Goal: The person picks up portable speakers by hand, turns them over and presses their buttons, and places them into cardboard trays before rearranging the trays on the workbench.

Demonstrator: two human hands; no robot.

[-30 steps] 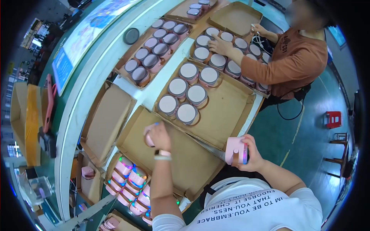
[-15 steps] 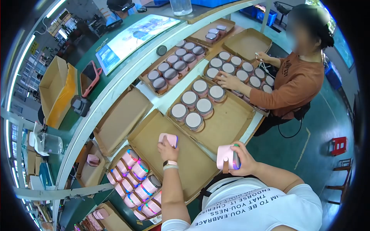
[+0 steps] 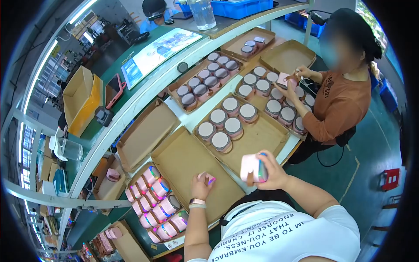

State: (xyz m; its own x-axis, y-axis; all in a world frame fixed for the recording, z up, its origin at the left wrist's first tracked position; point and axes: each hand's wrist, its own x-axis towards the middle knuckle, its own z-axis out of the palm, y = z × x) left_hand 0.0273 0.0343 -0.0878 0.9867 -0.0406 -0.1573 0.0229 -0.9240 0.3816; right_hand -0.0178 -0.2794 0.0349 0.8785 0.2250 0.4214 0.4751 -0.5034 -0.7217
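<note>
A white table (image 3: 188, 118) carries cardboard trays of pink devices. A co-worker (image 3: 342, 105) in brown stands at its right edge. Near the front edge, an open tray (image 3: 185, 150) lies beside rows of lit pink devices (image 3: 162, 209). The person's hands are both grasping: the right hand (image 3: 276, 174), above the front edge, a strapped pink speaker (image 3: 249, 166); the left hand (image 3: 201, 188), over the open tray, a partly hidden pink unit (image 3: 207, 177).

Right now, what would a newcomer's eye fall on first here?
Rows of pink devices glow with coloured lights at lower left. Another lit device is in the person's right hand, right of centre. At upper right, a co-worker in brown holds a pink item.
</note>
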